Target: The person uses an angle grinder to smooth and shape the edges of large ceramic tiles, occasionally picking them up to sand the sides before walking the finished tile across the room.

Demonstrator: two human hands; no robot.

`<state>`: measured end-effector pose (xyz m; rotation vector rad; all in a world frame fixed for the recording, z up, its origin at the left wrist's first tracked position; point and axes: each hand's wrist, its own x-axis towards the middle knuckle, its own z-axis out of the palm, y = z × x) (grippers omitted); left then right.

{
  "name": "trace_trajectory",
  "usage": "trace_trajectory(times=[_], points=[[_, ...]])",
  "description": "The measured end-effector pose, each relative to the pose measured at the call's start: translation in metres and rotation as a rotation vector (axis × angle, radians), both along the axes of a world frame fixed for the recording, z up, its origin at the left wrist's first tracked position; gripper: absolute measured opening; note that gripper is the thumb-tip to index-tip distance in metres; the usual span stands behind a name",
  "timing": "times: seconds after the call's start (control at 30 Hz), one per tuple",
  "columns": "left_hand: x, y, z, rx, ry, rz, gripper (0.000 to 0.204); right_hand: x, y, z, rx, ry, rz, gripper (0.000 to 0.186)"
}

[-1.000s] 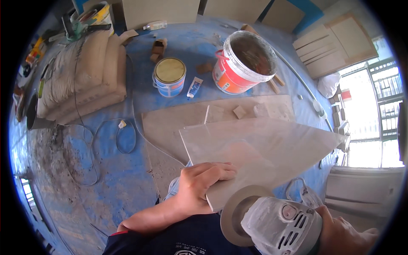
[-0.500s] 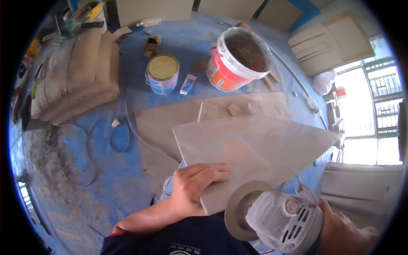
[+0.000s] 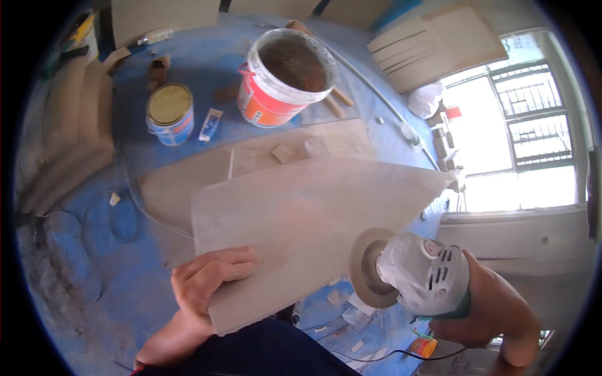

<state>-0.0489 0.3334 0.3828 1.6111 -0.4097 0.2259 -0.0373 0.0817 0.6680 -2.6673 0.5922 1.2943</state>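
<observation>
A large pale tile (image 3: 301, 232) with one long slanting side tapers to a point at the right. My left hand (image 3: 210, 279) is closed over its near left corner, fingers lying on the top face, thumb hidden underneath. In my right hand (image 3: 495, 301) is a dusty white angle grinder (image 3: 426, 276), gripped around its body. The grinder's round disc (image 3: 364, 269) is at the tile's near right edge, overlapping it in view; I cannot tell whether it touches. A black cord (image 3: 401, 352) runs below the grinder.
Beyond the tile stand a red and white bucket (image 3: 288, 81) and a blue paint can (image 3: 170, 116), with a tube (image 3: 211, 125) between them. Stacked sacks (image 3: 69, 125) are at left. A pipe (image 3: 370, 84) crosses the blue floor. An orange tub (image 3: 424, 346) sits below the grinder.
The view has swung right, so the things on the floor appear further left. The grinder has moved along the tile's near edge, away from my left hand, which keeps its hold.
</observation>
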Motion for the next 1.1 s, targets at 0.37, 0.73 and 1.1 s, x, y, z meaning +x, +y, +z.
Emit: trace_trajectory(times=[0.37, 0.73, 1.1], points=[[-0.004, 0.002, -0.003, 0.073, 0.077, 0.057, 0.081, 0.011, -0.077, -0.007, 0.053, -0.181, -0.021, 0.086], [-0.007, 0.000, -0.004, 0.096, 0.067, 0.112, 0.081, 0.023, -0.131, -0.006, 0.082, -0.173, -0.064, 0.085], [-0.008, 0.001, -0.003, 0.157, 0.077, 0.119, 0.080, 0.039, -0.200, -0.012, 0.031, -0.268, -0.113, 0.048]])
